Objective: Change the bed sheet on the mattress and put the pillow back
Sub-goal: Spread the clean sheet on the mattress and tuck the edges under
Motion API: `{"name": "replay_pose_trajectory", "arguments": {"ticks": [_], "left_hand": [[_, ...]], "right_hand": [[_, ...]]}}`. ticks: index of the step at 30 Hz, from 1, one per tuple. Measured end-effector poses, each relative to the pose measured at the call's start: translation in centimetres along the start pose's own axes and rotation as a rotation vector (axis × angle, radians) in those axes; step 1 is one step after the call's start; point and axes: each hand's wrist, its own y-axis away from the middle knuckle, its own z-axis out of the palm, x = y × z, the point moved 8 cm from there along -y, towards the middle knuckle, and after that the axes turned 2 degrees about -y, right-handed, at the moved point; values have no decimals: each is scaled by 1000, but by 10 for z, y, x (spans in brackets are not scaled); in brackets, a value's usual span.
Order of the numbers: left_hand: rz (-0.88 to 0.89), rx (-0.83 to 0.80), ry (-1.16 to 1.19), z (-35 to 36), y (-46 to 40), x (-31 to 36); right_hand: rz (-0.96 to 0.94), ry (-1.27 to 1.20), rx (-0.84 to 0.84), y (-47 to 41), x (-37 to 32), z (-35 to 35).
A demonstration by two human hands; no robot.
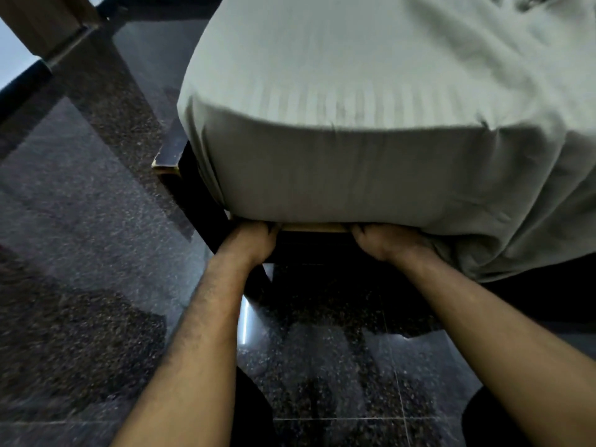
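Note:
A pale striped bed sheet [354, 101] covers the mattress, which fills the upper right of the head view. Its end face [338, 182] looks smooth at the left, and loose sheet hangs bunched at the right corner [522, 246]. My left hand [250, 241] is at the mattress's lower edge with its fingertips hidden under it. My right hand [387, 243] is at the same edge, fingers curled under the sheet hem beside the hanging folds. No pillow is in view.
A dark bed frame [200, 195] with a light wooden edge juts out under the mattress at the left. Dark speckled floor tiles [80, 253] lie all around. A wooden furniture leg [45, 24] stands at the far upper left.

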Motion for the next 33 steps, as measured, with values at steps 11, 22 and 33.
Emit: {"name": "replay_pose_trajectory", "arguments": {"ticks": [11,22,33], "left_hand": [[75,32,-185,13,6,36],[-42,13,-435,1,51,110],[622,72,-69,67,44,217]], "right_hand": [[53,87,-64,28,-23,-5],[-182,207,-25,80,0,-12],[-136,238,163,132,124,-28]]}}
